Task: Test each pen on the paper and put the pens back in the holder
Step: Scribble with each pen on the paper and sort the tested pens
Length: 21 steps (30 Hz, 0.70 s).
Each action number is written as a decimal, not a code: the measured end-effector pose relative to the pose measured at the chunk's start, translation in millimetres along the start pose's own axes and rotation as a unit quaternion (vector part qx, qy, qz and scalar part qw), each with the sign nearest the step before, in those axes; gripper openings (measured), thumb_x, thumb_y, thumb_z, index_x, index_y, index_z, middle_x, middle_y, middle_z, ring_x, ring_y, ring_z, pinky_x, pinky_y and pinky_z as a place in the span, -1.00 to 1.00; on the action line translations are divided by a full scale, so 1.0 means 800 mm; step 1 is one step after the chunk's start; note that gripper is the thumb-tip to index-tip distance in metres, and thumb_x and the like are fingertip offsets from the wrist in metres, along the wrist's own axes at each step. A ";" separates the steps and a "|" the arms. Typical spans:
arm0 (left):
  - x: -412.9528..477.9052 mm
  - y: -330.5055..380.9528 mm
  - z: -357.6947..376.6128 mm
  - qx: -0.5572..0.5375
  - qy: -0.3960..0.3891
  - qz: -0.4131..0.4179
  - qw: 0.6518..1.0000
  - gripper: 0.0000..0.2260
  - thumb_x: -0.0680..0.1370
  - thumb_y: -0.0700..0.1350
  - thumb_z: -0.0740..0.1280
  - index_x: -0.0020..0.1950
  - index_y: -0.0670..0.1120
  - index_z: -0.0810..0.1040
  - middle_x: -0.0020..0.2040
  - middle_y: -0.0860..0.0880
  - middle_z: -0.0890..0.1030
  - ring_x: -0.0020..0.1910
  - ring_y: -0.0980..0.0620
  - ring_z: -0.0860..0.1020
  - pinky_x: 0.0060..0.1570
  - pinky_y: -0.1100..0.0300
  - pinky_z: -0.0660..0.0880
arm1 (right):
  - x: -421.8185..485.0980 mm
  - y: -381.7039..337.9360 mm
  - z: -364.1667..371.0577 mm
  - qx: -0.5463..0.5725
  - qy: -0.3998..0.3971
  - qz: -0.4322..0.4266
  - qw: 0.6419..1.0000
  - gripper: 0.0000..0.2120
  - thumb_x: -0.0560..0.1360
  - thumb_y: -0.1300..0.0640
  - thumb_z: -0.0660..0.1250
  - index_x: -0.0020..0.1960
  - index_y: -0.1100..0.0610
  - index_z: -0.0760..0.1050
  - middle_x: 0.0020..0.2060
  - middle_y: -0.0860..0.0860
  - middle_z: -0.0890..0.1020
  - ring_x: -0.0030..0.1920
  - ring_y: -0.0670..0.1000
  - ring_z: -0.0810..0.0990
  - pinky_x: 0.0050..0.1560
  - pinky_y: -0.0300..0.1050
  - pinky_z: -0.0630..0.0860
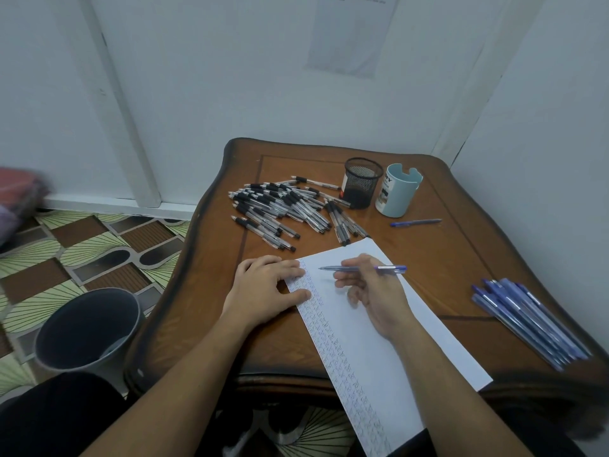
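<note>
Right hand [372,291] gripping blue pen [390,268], left hand [260,285] flat on paper [365,357], black pens [280,209] beyond

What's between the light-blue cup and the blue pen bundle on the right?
Head view: one loose blue pen near the cup; otherwise bare table up to the bundle.

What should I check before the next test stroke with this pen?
1. Pen gripped in right hand: ok.
2. Left hand flat on the left edge of the paper, holding it down: ok.
3. Pen tip touching the paper: cannot tell.
4. Blank space under the tip, right of the scribble columns: ok.
5. Paper fully on the table: not ok, its near end overhangs the edge.
6. Holder upright, mouth open, no pens sticking out: ok.
</note>
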<state>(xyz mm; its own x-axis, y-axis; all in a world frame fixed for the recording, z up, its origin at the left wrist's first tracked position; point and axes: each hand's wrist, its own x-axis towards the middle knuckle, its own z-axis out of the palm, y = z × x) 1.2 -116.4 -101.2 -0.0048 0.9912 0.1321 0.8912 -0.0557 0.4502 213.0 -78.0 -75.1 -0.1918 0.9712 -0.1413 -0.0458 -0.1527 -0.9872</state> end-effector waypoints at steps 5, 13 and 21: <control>0.000 -0.001 0.001 0.000 0.002 0.003 1.000 -0.55 0.47 0.36 0.25 0.31 0.27 0.47 0.38 0.31 0.38 0.40 0.24 0.22 0.37 0.05 0.00 | -0.004 0.007 0.002 -0.032 -0.018 -0.030 0.999 -0.74 0.41 0.17 0.53 -0.28 0.18 0.45 -0.45 0.10 0.54 -0.37 0.06 0.50 -0.25 -0.05 0.50; 0.000 -0.002 0.003 -0.003 0.017 0.003 1.000 -0.56 0.45 0.36 0.28 0.29 0.26 0.50 0.36 0.31 0.41 0.38 0.24 0.24 0.36 0.08 0.02 | -0.005 0.018 0.010 -0.144 -0.007 -0.063 0.988 -0.63 0.41 0.34 0.47 -0.45 0.13 0.39 -0.52 0.01 0.42 -0.45 -0.12 0.48 -0.38 -0.23 0.42; 0.000 -0.002 0.002 -0.002 0.014 0.003 1.000 -0.55 0.46 0.36 0.27 0.30 0.26 0.49 0.37 0.30 0.41 0.39 0.23 0.24 0.39 0.04 0.02 | -0.007 0.016 0.012 -0.153 -0.021 -0.072 0.985 -0.70 0.47 0.33 0.44 -0.37 0.22 0.40 -0.44 0.11 0.42 -0.45 -0.17 0.49 -0.41 -0.33 0.41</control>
<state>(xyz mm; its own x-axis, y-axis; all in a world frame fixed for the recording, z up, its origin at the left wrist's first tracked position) 0.6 -116.2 -103.7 -0.0125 0.9871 0.1596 0.8896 -0.0619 0.4525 204.3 -87.4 -86.6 -0.2449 0.9696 -0.0019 0.2217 0.0540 -0.9736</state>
